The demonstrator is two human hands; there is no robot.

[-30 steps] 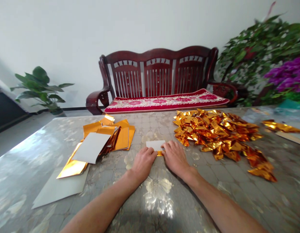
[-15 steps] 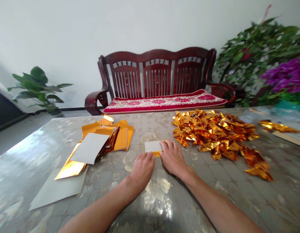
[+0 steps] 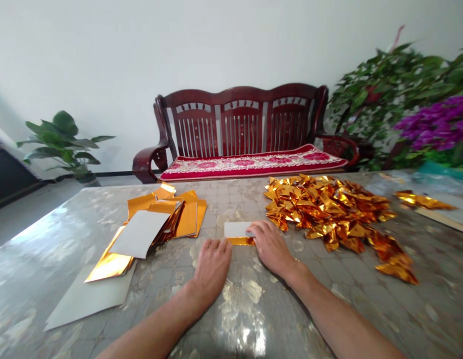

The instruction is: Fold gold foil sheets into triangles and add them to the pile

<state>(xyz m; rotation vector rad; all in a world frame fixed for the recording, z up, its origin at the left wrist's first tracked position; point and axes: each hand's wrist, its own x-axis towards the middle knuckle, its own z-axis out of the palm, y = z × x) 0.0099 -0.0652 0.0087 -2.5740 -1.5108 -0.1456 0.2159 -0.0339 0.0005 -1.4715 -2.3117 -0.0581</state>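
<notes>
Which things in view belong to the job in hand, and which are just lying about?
Likely in use:
white paper with gold edge, by the left hand and right hand
loose gold and white sheets
folded gold pieces

Apparently just there:
wooden bench
red patterned cover
potted plant
purple flowers

We have one small white sheet lying flat, its near edge a shiny gold strip, left of the gold heap.

Both hands on gold-edged sheet, tbl; foil pcs R.
</notes>
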